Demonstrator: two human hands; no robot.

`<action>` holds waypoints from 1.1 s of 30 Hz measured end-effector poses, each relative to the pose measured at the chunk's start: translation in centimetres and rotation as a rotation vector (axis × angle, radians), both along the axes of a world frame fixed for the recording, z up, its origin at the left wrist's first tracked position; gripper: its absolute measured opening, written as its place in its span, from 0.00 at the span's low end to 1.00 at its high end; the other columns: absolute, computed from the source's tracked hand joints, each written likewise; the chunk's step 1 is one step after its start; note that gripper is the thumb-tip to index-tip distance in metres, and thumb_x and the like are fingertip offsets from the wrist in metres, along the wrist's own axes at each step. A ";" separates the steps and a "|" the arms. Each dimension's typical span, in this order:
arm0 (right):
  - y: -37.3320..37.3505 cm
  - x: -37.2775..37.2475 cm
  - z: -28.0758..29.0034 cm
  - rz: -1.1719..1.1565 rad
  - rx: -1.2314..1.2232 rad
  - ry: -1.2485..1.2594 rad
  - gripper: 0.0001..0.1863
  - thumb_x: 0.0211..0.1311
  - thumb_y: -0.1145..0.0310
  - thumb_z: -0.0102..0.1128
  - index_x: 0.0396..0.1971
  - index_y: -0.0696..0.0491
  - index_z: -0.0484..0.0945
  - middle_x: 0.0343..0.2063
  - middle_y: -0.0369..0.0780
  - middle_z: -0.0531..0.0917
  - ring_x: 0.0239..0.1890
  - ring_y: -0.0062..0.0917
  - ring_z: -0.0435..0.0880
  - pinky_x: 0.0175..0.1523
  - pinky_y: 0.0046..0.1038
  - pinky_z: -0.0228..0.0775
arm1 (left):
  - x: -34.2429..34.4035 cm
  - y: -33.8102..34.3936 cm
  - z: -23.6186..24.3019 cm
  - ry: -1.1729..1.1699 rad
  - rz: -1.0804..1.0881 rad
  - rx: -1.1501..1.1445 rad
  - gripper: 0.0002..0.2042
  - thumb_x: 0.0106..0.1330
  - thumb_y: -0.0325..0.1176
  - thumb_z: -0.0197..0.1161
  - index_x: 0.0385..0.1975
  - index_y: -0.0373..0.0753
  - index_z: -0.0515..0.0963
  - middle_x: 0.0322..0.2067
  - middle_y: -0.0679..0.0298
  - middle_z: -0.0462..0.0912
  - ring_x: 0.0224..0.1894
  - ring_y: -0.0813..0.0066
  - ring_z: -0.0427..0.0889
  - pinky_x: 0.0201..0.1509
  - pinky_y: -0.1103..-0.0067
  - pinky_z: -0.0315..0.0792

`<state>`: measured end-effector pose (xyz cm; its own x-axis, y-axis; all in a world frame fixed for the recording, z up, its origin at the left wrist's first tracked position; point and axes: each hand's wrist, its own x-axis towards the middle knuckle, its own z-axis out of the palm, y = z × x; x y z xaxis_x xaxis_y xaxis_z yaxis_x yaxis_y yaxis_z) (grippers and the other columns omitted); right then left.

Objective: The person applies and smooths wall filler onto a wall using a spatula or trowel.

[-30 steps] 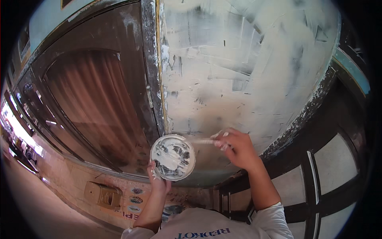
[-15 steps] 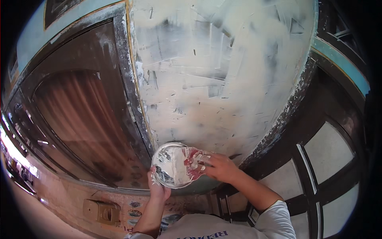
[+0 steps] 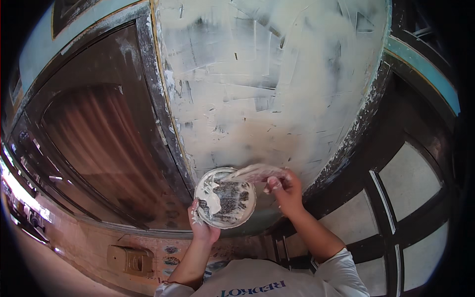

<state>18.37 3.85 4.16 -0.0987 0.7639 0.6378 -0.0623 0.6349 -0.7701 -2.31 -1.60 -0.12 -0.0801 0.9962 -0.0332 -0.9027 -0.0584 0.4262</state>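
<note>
My left hand (image 3: 202, 225) grips the left rim of a round, shallow lid-like dish (image 3: 232, 200) with a dark inside. White putty (image 3: 210, 202) lies in a lump at the dish's left and is smeared over the rest. In my right hand (image 3: 287, 190) is a putty spreader (image 3: 255, 173), a wide flat blade coated in white putty, tilted above the dish's far right edge. Putty spots both hands. Just beyond the dish stands a wall (image 3: 237, 109) patchily coated in white filler, with dark marks showing through.
To the left is a dark wooden door (image 3: 128, 64) with a brown curtain (image 3: 94, 143) behind its pane. A dark panelled door (image 3: 346, 218) stands at the right. Below, a brown plastic stool (image 3: 130, 260) rests on the reddish floor (image 3: 89, 242).
My right hand has lifted the spreader from lying across the dish to a tilted position at its far right. The dish has shifted slightly right, and its dark inside now shows more.
</note>
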 end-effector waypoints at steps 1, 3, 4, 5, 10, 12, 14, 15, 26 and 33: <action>-0.6 -0.5 1.2 0.036 -0.208 0.134 0.04 0.57 0.74 0.57 0.32 0.56 0.73 0.30 0.36 0.78 0.28 0.18 0.75 0.32 0.23 0.69 | 0.0 -0.1 0.1 -0.014 -0.002 0.011 0.24 0.64 0.46 0.44 0.54 0.37 0.66 0.53 0.59 0.71 0.55 0.64 0.69 0.61 0.69 0.59; -0.9 -0.7 1.8 0.070 -0.411 0.266 0.04 0.59 0.73 0.57 0.31 0.56 0.72 0.30 0.35 0.77 0.29 0.15 0.74 0.31 0.21 0.68 | 0.1 -0.1 0.2 -0.030 -0.006 0.027 0.24 0.64 0.47 0.44 0.54 0.37 0.66 0.53 0.60 0.71 0.55 0.63 0.69 0.61 0.69 0.59; -0.8 -0.5 1.4 0.084 -0.421 0.248 0.06 0.58 0.73 0.58 0.32 0.55 0.71 0.30 0.34 0.77 0.28 0.14 0.73 0.31 0.20 0.68 | 0.3 -0.1 0.2 -0.030 -0.018 0.014 0.24 0.64 0.47 0.43 0.54 0.37 0.66 0.53 0.60 0.71 0.55 0.63 0.69 0.61 0.69 0.59; -0.8 -0.2 1.3 0.097 -0.431 0.229 0.07 0.57 0.72 0.60 0.33 0.54 0.71 0.30 0.34 0.77 0.27 0.13 0.73 0.31 0.19 0.67 | 0.4 -0.1 0.2 -0.031 -0.030 0.001 0.24 0.64 0.47 0.43 0.54 0.37 0.67 0.53 0.60 0.71 0.56 0.63 0.69 0.62 0.69 0.59; -0.3 2.3 3.1 -0.078 -0.147 -0.025 0.06 0.56 0.72 0.60 0.31 0.56 0.72 0.28 0.35 0.77 0.25 0.16 0.72 0.28 0.20 0.64 | 0.8 0.3 0.1 -0.036 -0.070 0.032 0.24 0.64 0.47 0.43 0.54 0.38 0.67 0.52 0.60 0.72 0.56 0.63 0.69 0.62 0.68 0.59; -0.2 2.9 4.7 -0.154 0.016 -0.188 0.07 0.56 0.71 0.61 0.29 0.56 0.73 0.26 0.36 0.76 0.23 0.19 0.72 0.27 0.22 0.63 | 1.2 0.4 -0.1 -0.039 -0.078 0.027 0.24 0.64 0.47 0.43 0.54 0.37 0.67 0.52 0.60 0.72 0.56 0.63 0.69 0.61 0.68 0.59; -0.3 2.8 7.3 -0.285 0.319 -0.517 0.05 0.54 0.72 0.59 0.28 0.57 0.74 0.24 0.41 0.75 0.22 0.29 0.70 0.28 0.27 0.63 | 1.3 0.7 -0.3 -0.040 -0.067 0.031 0.24 0.64 0.47 0.43 0.54 0.38 0.67 0.52 0.60 0.72 0.55 0.63 0.69 0.61 0.68 0.59; -0.1 3.4 8.4 -0.298 0.322 -0.522 0.05 0.54 0.72 0.59 0.28 0.57 0.74 0.24 0.41 0.75 0.22 0.29 0.70 0.28 0.27 0.63 | 1.7 0.9 -0.3 -0.074 -0.097 0.020 0.23 0.64 0.46 0.43 0.53 0.37 0.67 0.51 0.59 0.73 0.54 0.63 0.70 0.60 0.68 0.61; 8.4 4.3 25.4 -0.806 0.673 -1.055 0.09 0.57 0.67 0.53 0.34 0.56 0.72 0.27 0.47 0.76 0.35 0.43 0.73 0.40 0.40 0.63 | 3.8 0.8 -0.4 -0.085 -0.026 0.012 0.23 0.64 0.47 0.44 0.53 0.37 0.68 0.51 0.60 0.73 0.54 0.63 0.70 0.61 0.68 0.60; 6.9 5.4 28.0 -0.545 0.682 -1.098 0.09 0.53 0.68 0.55 0.34 0.54 0.72 0.26 0.46 0.78 0.34 0.43 0.76 0.40 0.40 0.65 | 3.9 0.4 -1.2 -0.089 0.047 0.023 0.22 0.63 0.45 0.44 0.52 0.37 0.68 0.50 0.60 0.74 0.53 0.63 0.71 0.60 0.68 0.63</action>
<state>23.81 10.77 32.21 -0.5782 0.4419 0.6859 0.7343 0.6483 0.2013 1.61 -1.16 -1.31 -0.1243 0.9921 -0.0195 -0.9330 -0.1102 0.3426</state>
